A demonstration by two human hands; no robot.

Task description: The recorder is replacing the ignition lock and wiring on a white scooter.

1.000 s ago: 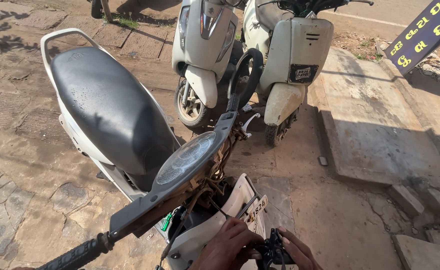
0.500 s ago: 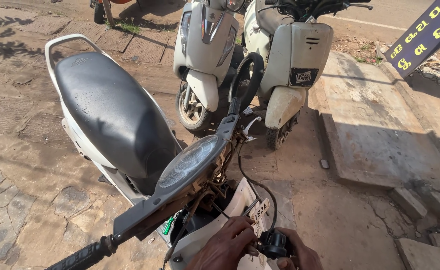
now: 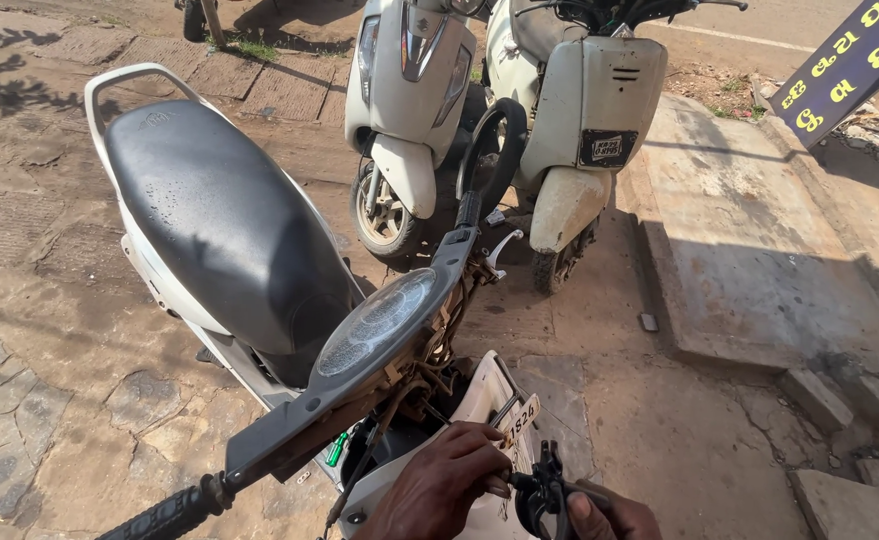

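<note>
In the head view, the left hand sat at the bottom centre of the frame, back up, fingers curled shut around a small part that stayed hidden under them, pressed against the front panel of the nearest scooter. The right hand showed only partly at the bottom edge, just right of the left; its thumb and fingers pinched a black clamp-like part, which lay between the two hands and touched the left fingertips. Three scooters were in view: the one being worked on, with its black seat filling the left middle, its headlamp cowl lifted at the centre with loose wires showing under it, and two white ones parked side by side at the top centre, facing the camera. Two handlebar grips showed, one at the lower left, one curving up at the centre. The worked scooter's front stood close to the parked pair, leaving a narrow gap. Bare stone paving lay open at the lower left, and a raised concrete slab edged the right side.
</note>
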